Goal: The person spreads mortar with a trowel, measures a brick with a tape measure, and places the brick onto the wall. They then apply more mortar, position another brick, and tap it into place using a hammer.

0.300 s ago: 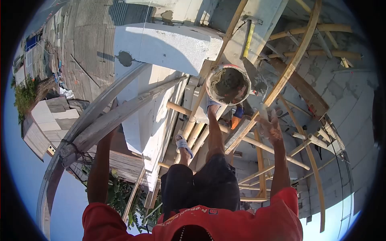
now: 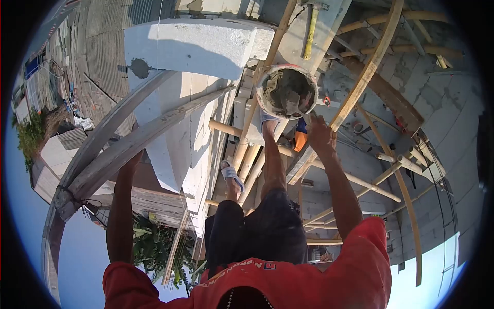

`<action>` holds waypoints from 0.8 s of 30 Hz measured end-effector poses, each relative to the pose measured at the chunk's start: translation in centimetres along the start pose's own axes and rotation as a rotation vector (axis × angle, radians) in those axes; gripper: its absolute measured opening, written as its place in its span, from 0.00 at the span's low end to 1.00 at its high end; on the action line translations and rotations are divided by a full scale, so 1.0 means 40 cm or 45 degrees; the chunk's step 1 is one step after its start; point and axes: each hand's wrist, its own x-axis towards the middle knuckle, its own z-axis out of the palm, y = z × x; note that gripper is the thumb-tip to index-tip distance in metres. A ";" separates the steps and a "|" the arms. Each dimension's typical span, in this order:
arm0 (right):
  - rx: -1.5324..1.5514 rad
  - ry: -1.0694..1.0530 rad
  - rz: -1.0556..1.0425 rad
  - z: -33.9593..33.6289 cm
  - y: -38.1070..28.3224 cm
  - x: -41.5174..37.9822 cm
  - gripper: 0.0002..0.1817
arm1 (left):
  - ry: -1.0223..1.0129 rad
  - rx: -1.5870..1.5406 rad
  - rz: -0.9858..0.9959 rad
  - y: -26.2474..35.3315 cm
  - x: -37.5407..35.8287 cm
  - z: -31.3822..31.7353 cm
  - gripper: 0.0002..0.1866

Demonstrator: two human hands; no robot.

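Note:
My right hand [image 2: 320, 135] is closed on the handle of a trowel [image 2: 291, 102]. The trowel's blade is dipped into wet grey mortar in a round bucket [image 2: 267, 77]. The bucket rests on the scaffold boards just beyond my right foot. My left hand [image 2: 135, 158] reaches up to a slanted grey wooden beam [image 2: 154, 131] and holds it from behind; its fingers are mostly hidden by the beam. My legs in dark shorts and sandals stand on bamboo poles [image 2: 246, 159] below me.
A large white block [image 2: 190, 46] tops a white block wall [image 2: 172, 129] on the left. A yellow-handled hammer [image 2: 310, 31] lies beyond the bucket. Curved bamboo poles [image 2: 368, 72] and cross poles form scaffolding on the right. Rooftops and plants lie far below at the left.
My right hand moved left toward the bucket, and the trowel, held up beside the bucket before, now has its blade in the mortar. The left hand stays on the beam.

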 end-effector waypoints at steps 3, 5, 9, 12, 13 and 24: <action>-0.190 -0.070 -0.019 0.098 -0.042 0.119 0.17 | 0.007 0.038 -0.063 0.008 0.017 0.005 0.31; -0.212 -0.175 -0.066 0.118 -0.059 0.161 0.18 | -0.045 -0.144 -0.247 0.026 0.013 0.002 0.38; 0.048 -0.109 -0.008 0.120 -0.074 0.136 0.18 | -0.051 -0.055 -0.112 0.044 0.005 -0.001 0.37; 0.141 -0.053 0.001 0.096 -0.084 0.079 0.20 | -0.040 -0.065 -0.204 0.008 0.006 0.001 0.38; 0.171 -0.039 0.013 0.095 -0.086 0.066 0.21 | -0.039 -0.073 -0.234 0.013 0.009 0.003 0.38; 0.896 -0.009 -0.073 0.135 0.074 -0.023 0.28 | -0.042 -0.099 -0.375 0.041 0.010 -0.006 0.44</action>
